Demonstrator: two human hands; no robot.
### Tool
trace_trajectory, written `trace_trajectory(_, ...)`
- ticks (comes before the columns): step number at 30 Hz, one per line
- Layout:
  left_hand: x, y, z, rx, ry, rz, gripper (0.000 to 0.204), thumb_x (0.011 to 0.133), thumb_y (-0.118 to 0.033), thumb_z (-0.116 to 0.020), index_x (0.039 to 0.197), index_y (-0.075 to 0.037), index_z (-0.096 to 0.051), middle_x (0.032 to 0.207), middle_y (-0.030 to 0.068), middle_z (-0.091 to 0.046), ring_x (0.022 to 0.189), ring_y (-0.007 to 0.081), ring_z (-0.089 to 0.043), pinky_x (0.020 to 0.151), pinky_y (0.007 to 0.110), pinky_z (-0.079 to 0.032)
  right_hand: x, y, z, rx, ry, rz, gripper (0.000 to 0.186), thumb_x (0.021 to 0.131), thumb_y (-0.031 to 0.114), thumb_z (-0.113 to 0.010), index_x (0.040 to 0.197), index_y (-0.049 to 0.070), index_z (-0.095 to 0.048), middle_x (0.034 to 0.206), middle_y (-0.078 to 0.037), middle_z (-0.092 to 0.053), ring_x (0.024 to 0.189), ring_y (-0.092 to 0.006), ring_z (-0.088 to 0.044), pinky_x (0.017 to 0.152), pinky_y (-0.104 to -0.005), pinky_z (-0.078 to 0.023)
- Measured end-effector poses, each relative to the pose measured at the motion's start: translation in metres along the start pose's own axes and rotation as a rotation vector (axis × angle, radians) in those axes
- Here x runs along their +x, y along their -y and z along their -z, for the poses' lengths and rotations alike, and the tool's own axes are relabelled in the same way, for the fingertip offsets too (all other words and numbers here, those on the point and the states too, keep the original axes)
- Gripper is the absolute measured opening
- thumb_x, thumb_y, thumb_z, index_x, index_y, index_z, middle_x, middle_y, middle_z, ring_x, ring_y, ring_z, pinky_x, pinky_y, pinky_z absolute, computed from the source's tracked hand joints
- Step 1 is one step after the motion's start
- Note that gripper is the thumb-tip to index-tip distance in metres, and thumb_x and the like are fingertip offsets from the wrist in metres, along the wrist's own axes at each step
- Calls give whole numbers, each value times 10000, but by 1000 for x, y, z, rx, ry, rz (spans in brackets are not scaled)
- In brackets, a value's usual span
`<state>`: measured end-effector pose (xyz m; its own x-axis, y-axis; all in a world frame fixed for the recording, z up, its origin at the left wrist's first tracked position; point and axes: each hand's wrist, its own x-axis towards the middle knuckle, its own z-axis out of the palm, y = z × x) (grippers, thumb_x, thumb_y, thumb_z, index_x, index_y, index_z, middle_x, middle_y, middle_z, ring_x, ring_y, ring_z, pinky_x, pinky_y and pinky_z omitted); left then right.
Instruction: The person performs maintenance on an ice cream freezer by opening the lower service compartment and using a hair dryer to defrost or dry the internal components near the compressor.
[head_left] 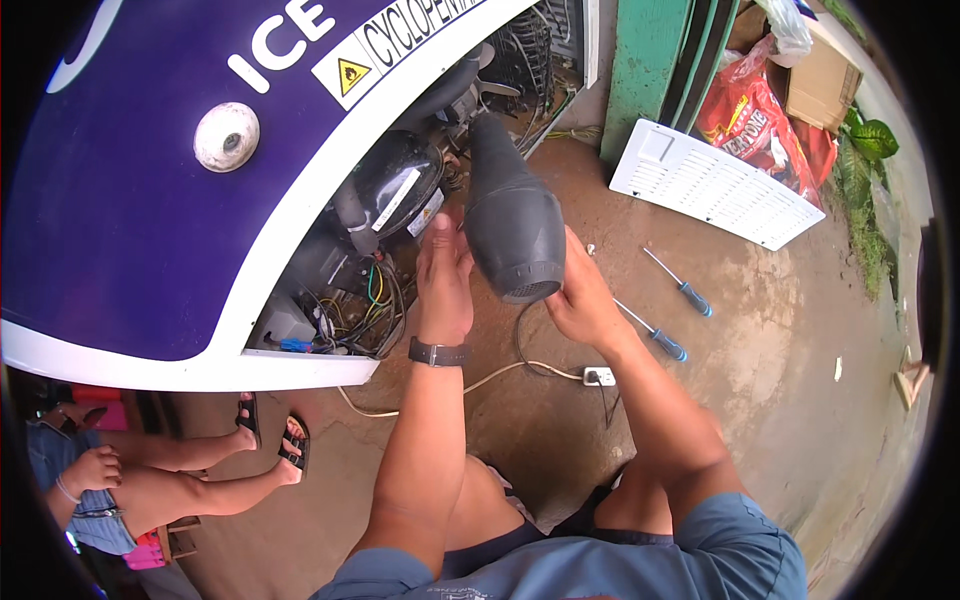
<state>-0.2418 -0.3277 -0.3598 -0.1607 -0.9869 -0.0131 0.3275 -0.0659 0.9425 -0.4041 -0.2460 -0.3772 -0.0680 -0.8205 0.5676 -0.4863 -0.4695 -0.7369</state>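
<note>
A black hair dryer [515, 225] points its narrow nozzle into the open machine bay of a freezer [130, 230] with a purple and white body. My right hand [582, 300] grips the dryer from its right side; most of those fingers are hidden behind it. On the other side my left hand [443, 285] is raised next to the dryer, fingers stretched upward; whether it touches the dryer I cannot tell. Just left of that hand sits a round black compressor [395, 180]. Below it, several coloured wires [375, 300] hang loose in the bay.
Two blue-handled screwdrivers [690, 298] lie on the wet floor at right. A white extension socket [598, 376] with a cord is near my right forearm. A white vented panel [715, 183] leans by a green post [645, 75]. Another person's sandalled foot [293, 448] is at lower left.
</note>
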Motion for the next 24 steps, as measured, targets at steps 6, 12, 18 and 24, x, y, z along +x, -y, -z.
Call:
trace_trajectory(6, -5, -10, 2, -496, 412, 237, 924, 957, -750, -367, 1492, 3, -398, 1444, 255, -502, 1333, 353, -510, 1120, 460, -419, 1, 11, -7, -79, 58, -36, 506, 888, 32, -651, 1363, -5, -479, 1241, -208, -509, 1149, -407, -517, 964, -458, -473)
trace_trajectory(12, -4, -19, 3, -403, 364, 270, 762, 996, -604, -388, 1383, 44, -485, 1271, 209, -607, 1134, 306, -621, 956, 410, -529, 35, -29, 19, 127, 23, -153, 435, 948, 137, -625, 1364, 64, -522, 1279, -158, -580, 1163, -319, -588, 998, -394, -469)
trace_trajectory(18, -5, -14, 1, -418, 442, 305, 705, 984, -557, -411, 1348, 39, -505, 1219, 201, -620, 1071, 308, -638, 907, 402, -541, 182, -124, 33, 209, -438, -448, 699, 1024, 479, -449, 1517, -10, -367, 1504, -233, -470, 1401, -346, -449, 1160, -381, -325)
trace_trajectory(24, -10, -25, 5, -458, 422, 326, 696, 978, -540, -440, 1370, 34, -490, 1242, 216, -615, 1066, 320, -641, 900, 415, -553, 225, -135, -7, 285, -417, -474, 890, 1002, 664, -330, 1594, 13, -191, 1623, -235, -280, 1523, -348, -240, 1228, -374, -191)
